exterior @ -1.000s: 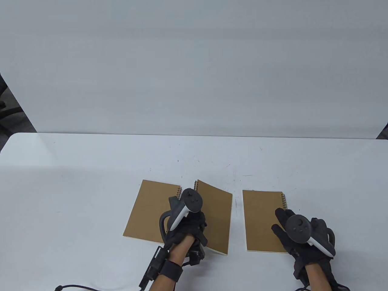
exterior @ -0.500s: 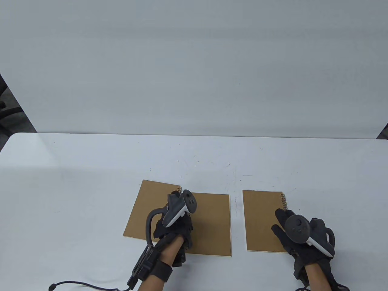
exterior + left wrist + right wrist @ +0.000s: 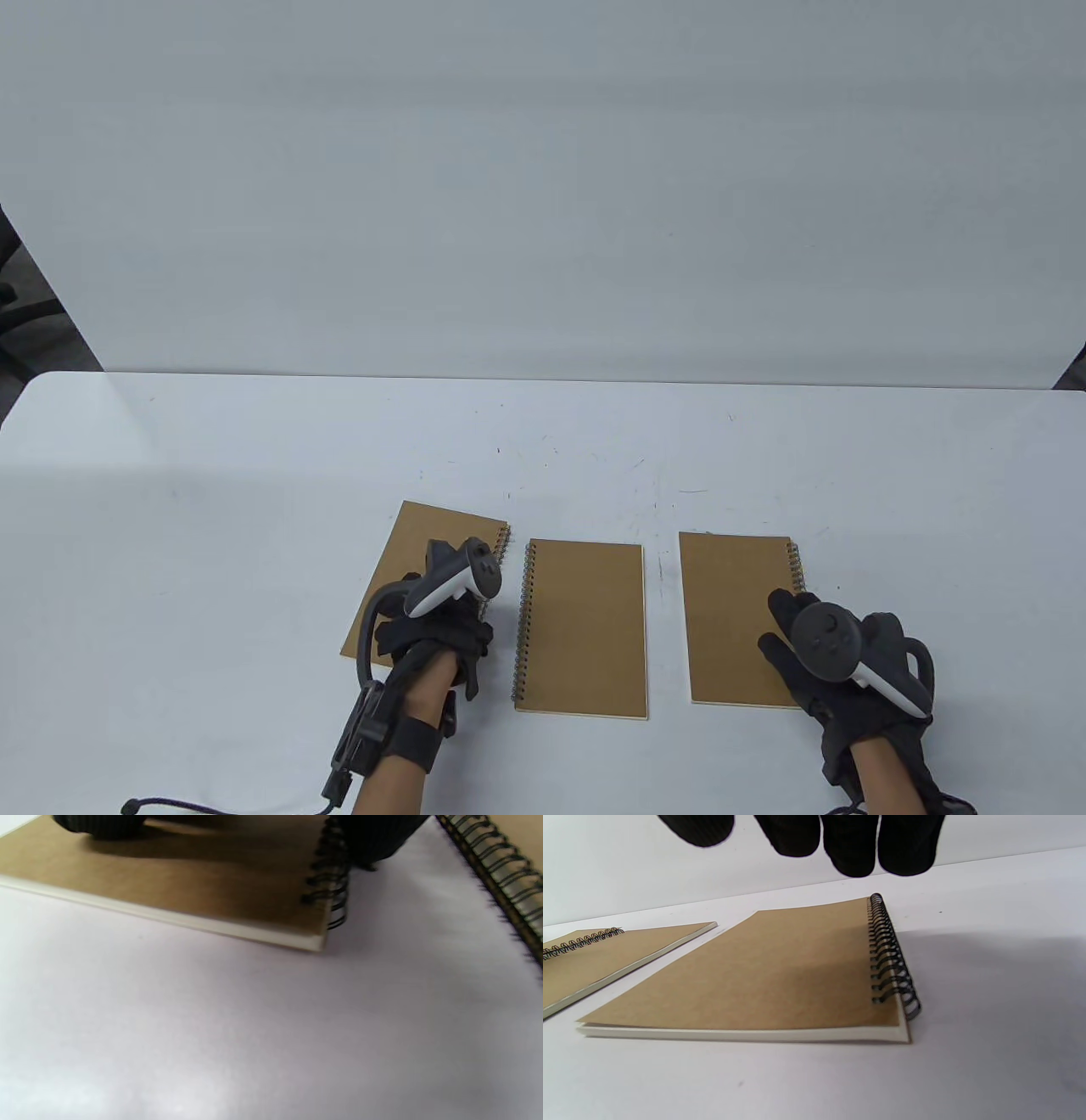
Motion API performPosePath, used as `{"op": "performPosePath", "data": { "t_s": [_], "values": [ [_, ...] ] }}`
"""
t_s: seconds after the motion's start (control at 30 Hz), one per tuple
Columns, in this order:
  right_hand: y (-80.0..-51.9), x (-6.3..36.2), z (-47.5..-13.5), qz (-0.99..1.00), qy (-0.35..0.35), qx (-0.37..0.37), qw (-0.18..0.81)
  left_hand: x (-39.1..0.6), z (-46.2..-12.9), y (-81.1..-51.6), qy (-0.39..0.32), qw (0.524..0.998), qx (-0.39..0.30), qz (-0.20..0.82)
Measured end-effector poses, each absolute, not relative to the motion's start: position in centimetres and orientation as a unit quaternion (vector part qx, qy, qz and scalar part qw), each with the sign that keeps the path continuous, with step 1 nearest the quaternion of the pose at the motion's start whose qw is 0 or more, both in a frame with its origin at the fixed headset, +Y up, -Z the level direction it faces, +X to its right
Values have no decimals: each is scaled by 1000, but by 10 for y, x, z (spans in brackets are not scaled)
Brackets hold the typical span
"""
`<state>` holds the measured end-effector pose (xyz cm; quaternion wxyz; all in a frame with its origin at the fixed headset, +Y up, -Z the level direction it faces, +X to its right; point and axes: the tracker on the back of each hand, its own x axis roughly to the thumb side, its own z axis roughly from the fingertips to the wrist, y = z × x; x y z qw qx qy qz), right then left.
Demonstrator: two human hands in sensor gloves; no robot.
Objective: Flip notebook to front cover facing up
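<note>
Three brown spiral notebooks lie flat in a row on the white table [image 3: 254,509]. The left notebook [image 3: 399,569] has its spiral on the right. The middle notebook [image 3: 585,628] has its spiral on the left. The right notebook [image 3: 734,611] has its spiral on the right. My left hand [image 3: 441,632] rests on the left notebook near its spiral; in the left wrist view its fingertips [image 3: 97,823] touch the cover [image 3: 191,887]. My right hand [image 3: 785,632] is over the right notebook's near right corner. In the right wrist view its fingers [image 3: 848,844] hang spread above the cover [image 3: 763,980].
A white wall panel [image 3: 543,212] stands behind the table's far edge. The middle notebook's spiral [image 3: 500,861] shows at the right of the left wrist view, and its cover [image 3: 606,955] at the left of the right wrist view. A black cable [image 3: 195,805] lies at the near edge.
The middle notebook, tilted up in my left hand a second ago, now lies flat with its spiral on the left. My left hand let go and moved left onto the left notebook. The right hand barely moved.
</note>
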<state>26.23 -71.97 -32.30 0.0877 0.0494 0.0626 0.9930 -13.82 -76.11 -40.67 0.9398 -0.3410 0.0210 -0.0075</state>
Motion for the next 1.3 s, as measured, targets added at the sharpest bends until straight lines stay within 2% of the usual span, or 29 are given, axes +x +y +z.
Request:
{"op": "performPosePath", "data": {
  "t_s": [0.13,0.2,0.3,0.5,0.6,0.8,0.97,1.17,1.3],
  "values": [
    [-721,261,-323,993,65,51,84,-132,-409,-763,21,944,-313,-97],
    [-721,261,-323,993,67,50,82,-132,-409,-757,19,958,-252,-133],
    [-721,261,-324,993,66,49,82,-141,-407,-742,27,965,-247,-81],
    [-722,262,-324,993,67,47,82,-154,-397,-694,30,981,-185,-51],
    [-721,262,-324,993,66,44,84,-157,-390,-670,28,987,-159,2],
    [-722,264,-324,993,68,37,92,-144,-377,-644,-42,973,-154,168],
    [-722,266,-324,992,70,34,95,-121,-376,-657,-70,936,-159,306],
    [-723,267,-325,992,71,36,95,-95,-377,-709,-65,880,-195,428],
    [-724,267,-325,992,74,35,94,-91,-375,-738,-45,872,-216,438]
  ]
}}
